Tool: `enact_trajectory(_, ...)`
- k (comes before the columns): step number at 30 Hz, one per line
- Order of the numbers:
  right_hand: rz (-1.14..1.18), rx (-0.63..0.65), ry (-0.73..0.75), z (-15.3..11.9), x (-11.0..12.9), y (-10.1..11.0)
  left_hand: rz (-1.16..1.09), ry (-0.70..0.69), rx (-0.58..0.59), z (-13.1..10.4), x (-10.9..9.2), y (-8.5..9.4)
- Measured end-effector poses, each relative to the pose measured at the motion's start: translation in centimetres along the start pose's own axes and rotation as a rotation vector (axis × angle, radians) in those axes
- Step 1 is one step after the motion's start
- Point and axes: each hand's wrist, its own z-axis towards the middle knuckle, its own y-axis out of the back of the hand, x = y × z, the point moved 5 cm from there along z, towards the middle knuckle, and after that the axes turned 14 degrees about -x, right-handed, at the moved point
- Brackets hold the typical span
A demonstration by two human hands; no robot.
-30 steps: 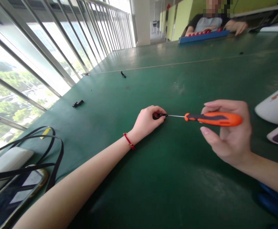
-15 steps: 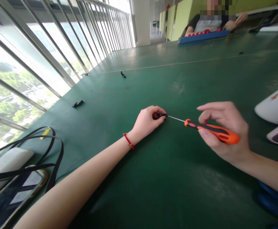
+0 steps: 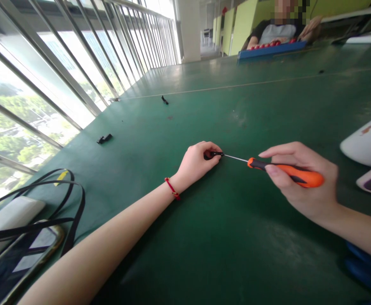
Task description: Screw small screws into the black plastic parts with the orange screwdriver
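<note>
Pinching left hand [image 3: 199,159]: in the head view, just right of the clock's middle, its thumb and forefinger are gripping a small black part [image 3: 217,153]; the other fingers are hiding too much to tell.
Small black part: it is poking out between those fingertips toward 3 o'clock, and the shaft's end is meeting it.
Screwdriver [image 3: 257,163]: its thin metal shaft is running from the part toward 4 o'clock, and its orange-and-dark handle is slanting into the right hand [image 3: 315,195].
Right hand: at 3 o'clock, it is holding the handle loosely, the thumb resting on the near side; whether the forefinger's tip is touching, I cannot tell.
Red bracelet [image 3: 172,189]: it is circling the left wrist.
Green table [image 3: 204,237]: it is bearing one black piece [image 3: 104,139] near 9 o'clock and a smaller black bit [image 3: 164,100] toward 11, both lying well apart from the left hand.
Black strap [image 3: 82,199]: it is looping at 8 o'clock.
Blue tray [image 3: 271,53]: it is standing at 1 o'clock, before a seated person [image 3: 280,31].
Metal railing [image 3: 87,93]: it is lining the table's edge toward 10 o'clock.
</note>
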Motion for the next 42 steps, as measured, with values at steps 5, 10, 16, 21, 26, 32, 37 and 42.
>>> enact_trajectory(5, 0.154, -0.111, -0.018, -0.01, -0.44, 0.22, 0.004, 0.000, 0.002, 0.05, -0.03, 0.00)
enact_trajectory(10, 0.054, 0.002, 0.002, 0.12, -0.25, -0.19, 0.000, 0.001, 0.002, 0.04, 0.04, -0.05)
enact_trajectory(16, 0.148, -0.105, -0.048, -0.08, -0.47, 0.18, 0.004, -0.004, 0.008, 0.04, 0.14, -0.10)
enact_trajectory(21, 0.129, -0.017, -0.098, -0.05, -0.43, -0.19, 0.008, 0.000, 0.012, 0.03, 0.13, -0.09)
enact_trajectory(26, 0.060, -0.058, -0.087, -0.13, -0.35, -0.04, 0.002, 0.003, 0.010, 0.04, 0.08, -0.06)
enact_trajectory(32, 0.087, -0.014, -0.108, -0.02, -0.53, -0.14, 0.004, 0.013, 0.015, -0.04, -0.04, -0.02)
enact_trajectory(37, 0.037, -0.036, -0.059, 0.07, 0.01, 0.03, 0.002, 0.005, 0.004, 0.01, 0.07, -0.05)
enact_trajectory(42, 0.186, -0.046, -0.048, 0.11, -0.23, -0.07, 0.001, 0.002, 0.007, 0.01, 0.09, -0.05)
